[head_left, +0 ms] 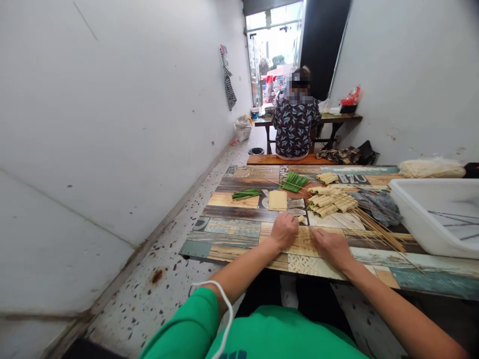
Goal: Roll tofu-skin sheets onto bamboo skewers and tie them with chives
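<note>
My left hand (285,231) is closed over a small pale tofu-skin roll (300,219), whose end sticks out past the fingers. Just right of it, my right hand (332,245) has its fingertips pinched together; anything thin between them is too small to make out. Beyond my left hand lies a stack of square tofu sheets (277,200). Cut green chives (295,181) lie behind the stack, with a smaller bunch of chives (246,194) to the left. Finished-looking rolls with green ends (331,202) are piled ahead of my right hand, on skewers.
Loose bamboo skewers (379,230) fan out on the patterned table (232,227), beside a grey cloth (377,205). At right stands a white plastic tub (430,214) holding thin dark rods. A bag of pale sheets (430,168) lies behind it. A person (295,122) sits on a bench ahead.
</note>
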### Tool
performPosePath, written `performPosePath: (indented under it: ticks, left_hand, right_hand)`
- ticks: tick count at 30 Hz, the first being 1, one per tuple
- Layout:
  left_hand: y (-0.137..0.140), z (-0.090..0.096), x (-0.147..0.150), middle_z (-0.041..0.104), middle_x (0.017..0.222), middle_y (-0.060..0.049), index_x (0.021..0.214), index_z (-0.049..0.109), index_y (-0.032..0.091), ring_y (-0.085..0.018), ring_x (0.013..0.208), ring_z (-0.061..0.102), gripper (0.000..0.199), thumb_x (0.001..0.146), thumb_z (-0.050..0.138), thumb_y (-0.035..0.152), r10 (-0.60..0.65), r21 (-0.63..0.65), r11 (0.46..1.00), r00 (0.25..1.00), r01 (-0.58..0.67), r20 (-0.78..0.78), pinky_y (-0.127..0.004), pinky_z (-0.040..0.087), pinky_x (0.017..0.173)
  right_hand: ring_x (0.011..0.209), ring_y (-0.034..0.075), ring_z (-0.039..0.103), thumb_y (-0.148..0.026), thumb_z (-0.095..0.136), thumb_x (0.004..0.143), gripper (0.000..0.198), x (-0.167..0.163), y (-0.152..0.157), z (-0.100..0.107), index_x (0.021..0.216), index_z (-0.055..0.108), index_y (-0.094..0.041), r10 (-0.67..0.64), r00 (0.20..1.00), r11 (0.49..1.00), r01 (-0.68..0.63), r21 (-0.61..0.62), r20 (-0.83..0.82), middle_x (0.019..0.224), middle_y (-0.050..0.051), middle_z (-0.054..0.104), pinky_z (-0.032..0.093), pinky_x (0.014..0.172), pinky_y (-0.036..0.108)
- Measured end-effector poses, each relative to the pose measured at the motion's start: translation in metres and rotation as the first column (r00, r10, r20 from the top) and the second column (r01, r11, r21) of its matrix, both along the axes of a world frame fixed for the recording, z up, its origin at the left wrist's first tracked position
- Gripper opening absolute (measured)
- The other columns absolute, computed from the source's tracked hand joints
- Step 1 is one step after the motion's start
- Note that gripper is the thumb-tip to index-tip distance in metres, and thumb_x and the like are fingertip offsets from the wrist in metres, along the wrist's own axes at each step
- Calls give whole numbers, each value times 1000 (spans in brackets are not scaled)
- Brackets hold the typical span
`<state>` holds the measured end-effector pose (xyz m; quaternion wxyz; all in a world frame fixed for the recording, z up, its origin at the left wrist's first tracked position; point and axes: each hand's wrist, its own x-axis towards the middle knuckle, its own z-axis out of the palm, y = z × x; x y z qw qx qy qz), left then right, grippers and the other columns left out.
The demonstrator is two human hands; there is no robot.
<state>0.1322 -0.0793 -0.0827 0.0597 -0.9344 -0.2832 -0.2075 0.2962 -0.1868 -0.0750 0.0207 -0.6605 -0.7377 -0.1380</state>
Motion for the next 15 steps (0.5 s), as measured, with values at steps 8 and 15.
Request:
performPosePath:
  ticks: [8, 15]
  left_hand:
    - [-10, 7, 42, 64, 97, -11, 97, 61, 13, -24, 96, 58, 14, 93, 57, 26, -18, -274, 962, 1000, 17, -2, -36, 48, 85]
    - [-33, 9, -51, 62, 104, -9, 105, 56, 17, -24, 99, 56, 15, 93, 55, 27, 55, -304, 952, 993, -19, 107, -38, 48, 88]
  right_hand:
    - [64, 15, 55, -21, 44, 92, 27, 69, -2, 11, 102, 69, -21, 92, 991, 995, -96, 33, 101, 77, 5, 65, 25, 55, 28]
    - [88, 19, 60, -29, 40, 98, 32, 21, 68, 38, 101, 71, -21, 207, 969, 978, -199, 66, -139, 96, 8, 70, 41, 72, 27]
